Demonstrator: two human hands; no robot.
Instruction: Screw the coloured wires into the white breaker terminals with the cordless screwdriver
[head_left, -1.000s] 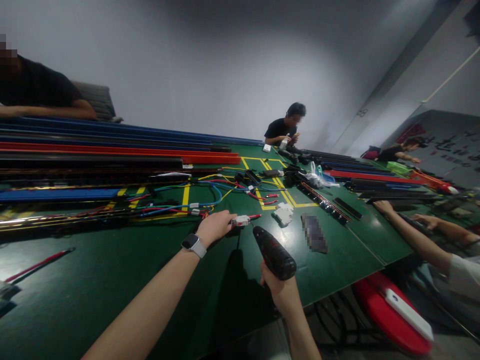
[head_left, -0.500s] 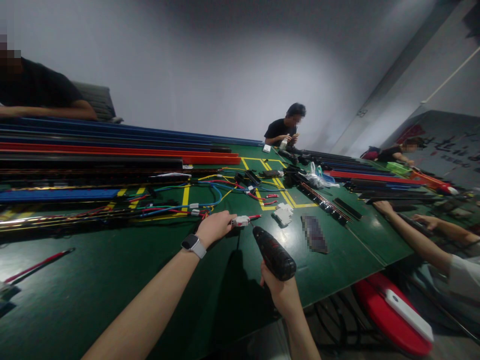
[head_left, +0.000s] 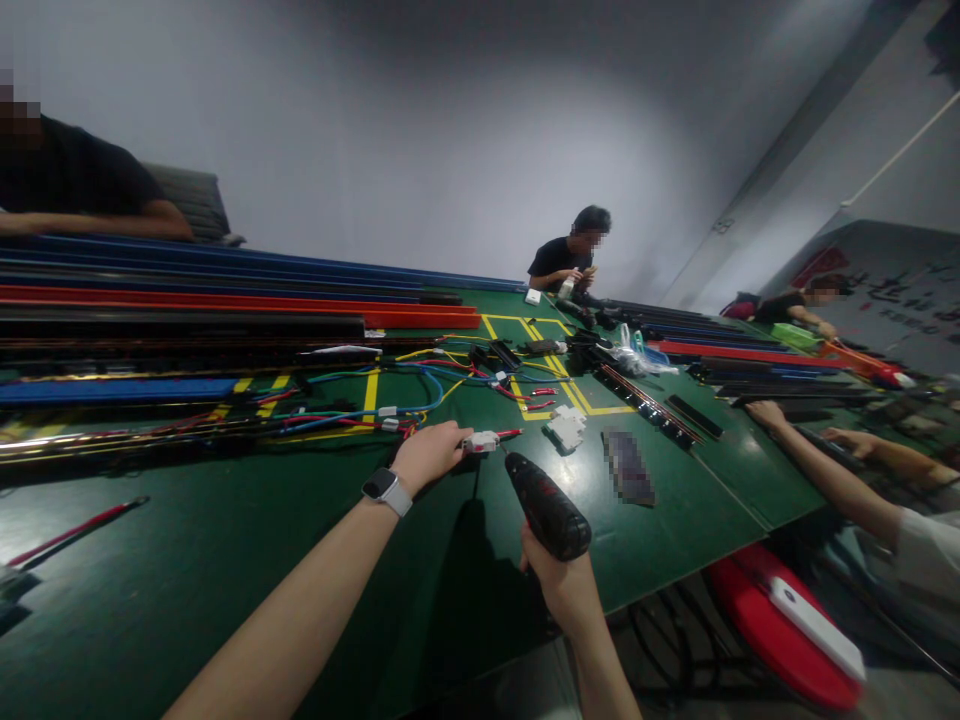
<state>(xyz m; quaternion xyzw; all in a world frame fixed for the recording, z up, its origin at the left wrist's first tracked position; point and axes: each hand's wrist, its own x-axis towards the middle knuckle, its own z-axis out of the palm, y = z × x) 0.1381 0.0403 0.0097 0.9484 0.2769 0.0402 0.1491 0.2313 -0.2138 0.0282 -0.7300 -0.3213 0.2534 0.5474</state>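
My left hand, with a watch on its wrist, is closed on a small white circuit breaker just above the green table. A red wire sticks out of the breaker's right end. My right hand is wrapped round the grip of a black power screwdriver. Its thin bit points up and left at the breaker's right end; whether the tip touches a screw is too small to tell. More white circuit breakers lie together to the right of the bit.
A phone lies right of the screwdriver. Coloured wires and long blue, black and red rails cover the table's far left. A co-worker's arms reach in at right. Two people sit across, another far right. A red stool stands below.
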